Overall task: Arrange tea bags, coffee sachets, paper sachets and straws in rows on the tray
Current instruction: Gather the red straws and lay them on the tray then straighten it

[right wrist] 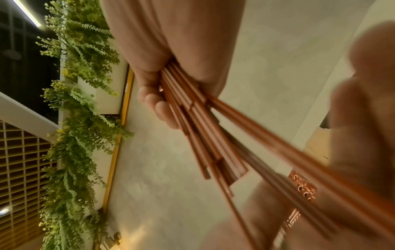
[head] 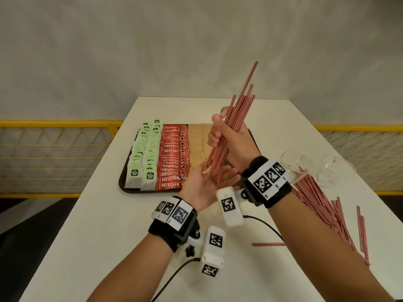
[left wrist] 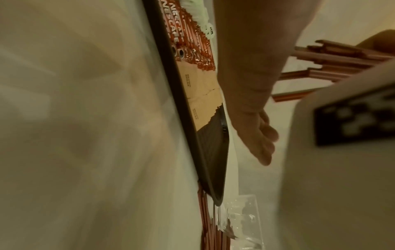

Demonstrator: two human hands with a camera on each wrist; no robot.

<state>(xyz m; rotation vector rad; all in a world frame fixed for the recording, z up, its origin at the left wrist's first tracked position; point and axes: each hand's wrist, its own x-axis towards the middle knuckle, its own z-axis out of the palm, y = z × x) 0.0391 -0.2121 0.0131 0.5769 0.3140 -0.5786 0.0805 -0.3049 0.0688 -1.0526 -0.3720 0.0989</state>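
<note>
My right hand (head: 226, 136) grips a bundle of red striped straws (head: 237, 118) upright and tilted above the tray's right side; its fingers (right wrist: 153, 101) curl round the straws (right wrist: 203, 135). My left hand (head: 209, 182) lies flat, palm up, under the lower ends of the straws, which touch the palm. The dark tray (head: 122, 182) holds rows of green tea bags (head: 141, 155), red coffee sachets (head: 172, 153) and brown paper sachets (head: 196, 144). In the left wrist view my left hand (left wrist: 256, 132) shows with straight fingers beside the tray (left wrist: 211, 152).
A heap of loose straws (head: 322, 205) lies on the white table (head: 109, 247) at the right, spilling from a tipped clear glass (head: 294, 164). A second glass (head: 335, 171) lies beside it. One stray straw (head: 268, 244) lies near my right forearm. Yellow railings flank the table.
</note>
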